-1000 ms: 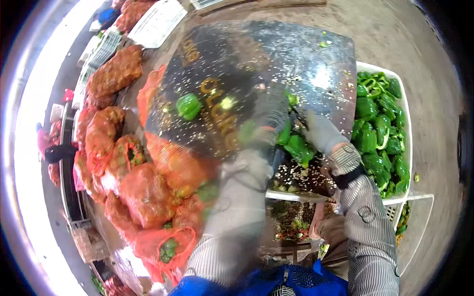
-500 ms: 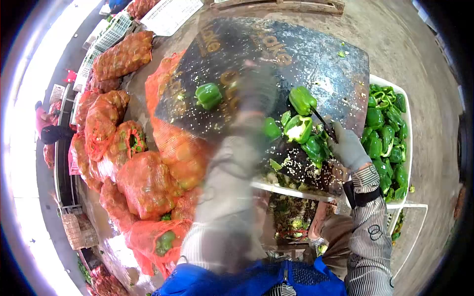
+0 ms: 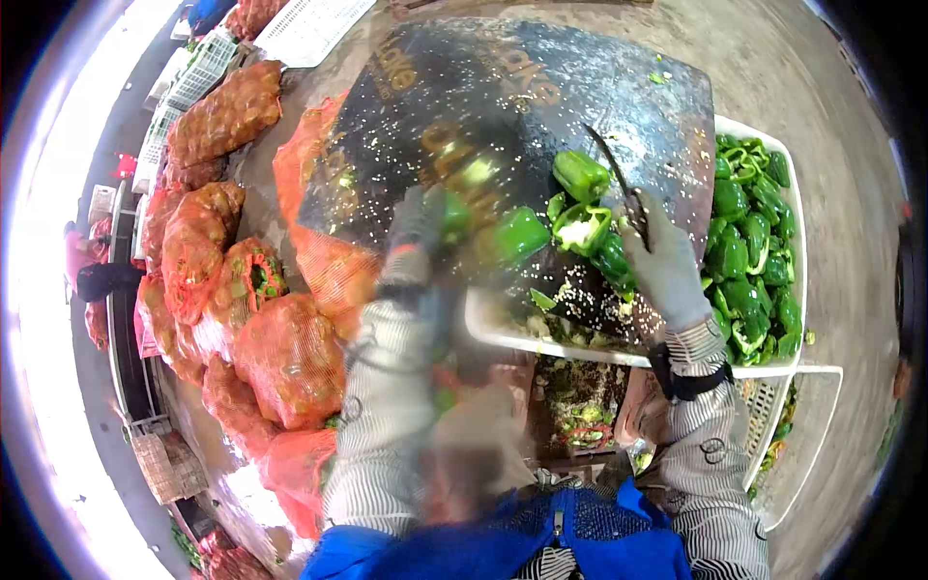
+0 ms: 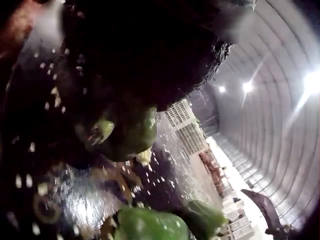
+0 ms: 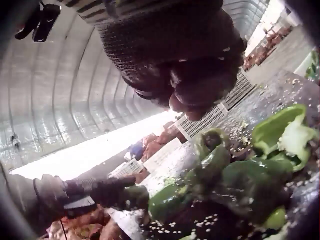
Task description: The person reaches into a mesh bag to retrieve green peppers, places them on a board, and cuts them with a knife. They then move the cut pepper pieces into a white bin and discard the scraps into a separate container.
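My gloved left hand grips a green bell pepper over the left part of the dark, seed-strewn board. In the left wrist view the same pepper shows its stem beneath the shadowed glove. My right hand, in a grey glove, holds a knife whose thin dark curved blade points up and away. Just left of it lie a whole pepper, a cut-open pepper showing its pale core, and a darker one. A blurred pepper is between the hands.
At the right stands a white crate full of green peppers. Orange-red net sacks crowd the left side. A white bin's rim runs along the board's near edge, with scraps below.
My left hand has moved back from the middle of the board to its left and taken hold of the pepper there. The right hand has turned the knife to point upward.
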